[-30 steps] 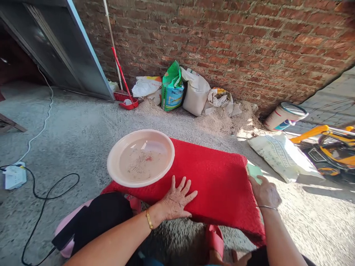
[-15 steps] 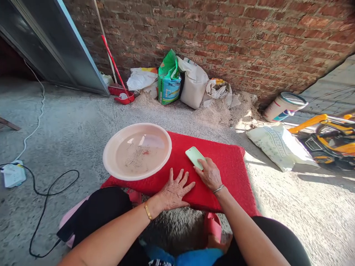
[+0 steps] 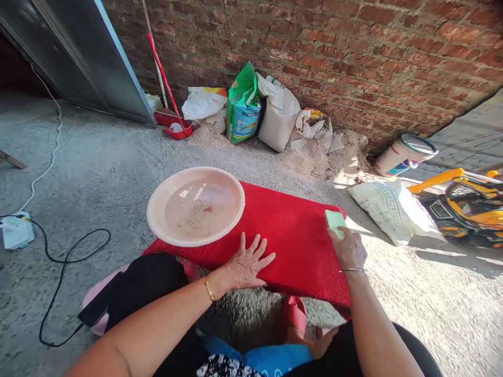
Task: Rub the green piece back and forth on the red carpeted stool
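Observation:
A low bench under a red cloth (image 3: pixel 291 230) stands before my knees. My left hand (image 3: pixel 247 264) lies flat on its near edge, fingers spread, holding nothing. At the right end of the cloth, my right hand (image 3: pixel 349 248) grips a pale green smartphone (image 3: pixel 335 220) by its near end; the fingertips are partly hidden. On the left part of the bench sits a wide pale pink basin (image 3: pixel 157 230), just beyond my left hand. Inside it is clear water (image 3: pixel 196 209) with dark specks and a small reddish bit.
Along the brick wall (image 3: pixel 334 63) stand a green feed bag (image 3: pixel 243 115), a white sack (image 3: pixel 277 123) and a red dustpan (image 3: pixel 178 132). To the right are a bucket (image 3: pixel 404 154), a flat sack (image 3: pixel 393 209) and a yellow toy excavator (image 3: pixel 471 204). A power strip (image 3: pixel 18 230) with cords lies left.
My right hand has moved the smartphone rightwards, from the middle of the red cloth to its right end. My left hand stays spread in the same place.

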Tool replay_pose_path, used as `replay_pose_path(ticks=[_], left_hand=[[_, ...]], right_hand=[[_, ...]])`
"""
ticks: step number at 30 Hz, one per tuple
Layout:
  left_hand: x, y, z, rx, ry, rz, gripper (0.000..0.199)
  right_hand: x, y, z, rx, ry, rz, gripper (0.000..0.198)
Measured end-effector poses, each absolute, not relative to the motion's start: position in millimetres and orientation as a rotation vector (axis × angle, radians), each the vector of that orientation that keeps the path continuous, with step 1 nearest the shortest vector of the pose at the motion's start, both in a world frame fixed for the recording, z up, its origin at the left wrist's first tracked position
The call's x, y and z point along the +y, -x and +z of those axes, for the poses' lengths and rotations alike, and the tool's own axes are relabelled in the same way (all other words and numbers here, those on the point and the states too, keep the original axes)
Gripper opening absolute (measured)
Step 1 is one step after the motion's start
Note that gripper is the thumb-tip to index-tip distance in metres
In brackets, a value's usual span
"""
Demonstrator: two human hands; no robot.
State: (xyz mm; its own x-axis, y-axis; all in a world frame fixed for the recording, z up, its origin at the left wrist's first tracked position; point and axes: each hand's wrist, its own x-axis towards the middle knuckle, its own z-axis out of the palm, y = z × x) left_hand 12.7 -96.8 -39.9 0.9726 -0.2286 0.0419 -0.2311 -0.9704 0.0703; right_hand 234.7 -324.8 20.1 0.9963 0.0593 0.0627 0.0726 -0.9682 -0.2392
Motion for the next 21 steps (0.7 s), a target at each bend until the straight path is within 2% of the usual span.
replay_pose_path(ticks=[7, 10, 13, 17, 21], left_hand=[[-95, -13, -42, -0.364, -3.027, 0.080, 0.084], [-94, -14, -42, -0.372, -3.020, 0.086, 0.084], [-95, -13, -41, -0.370, -3.022, 0.092, 0.083], [-96, -12, -41, -0.366, -3.036, 0.116, 0.083], [-96, -11, -43, -0.368, -3.045, 0.141, 0.083]], right_hand=[[-241, -166, 0, -1.276, 2.599, -0.164, 0.039], [-231, -158, -7, -1.451, 2.557, -0.227, 0.040], [-241, -177, -8, -1.254, 2.717, -0.242, 0.040], [-277, -218, -1, -0.655, 2.961, -0.146, 0.047], [-323, -245, 8, -0.116, 2.985, 0.002, 0.057]])
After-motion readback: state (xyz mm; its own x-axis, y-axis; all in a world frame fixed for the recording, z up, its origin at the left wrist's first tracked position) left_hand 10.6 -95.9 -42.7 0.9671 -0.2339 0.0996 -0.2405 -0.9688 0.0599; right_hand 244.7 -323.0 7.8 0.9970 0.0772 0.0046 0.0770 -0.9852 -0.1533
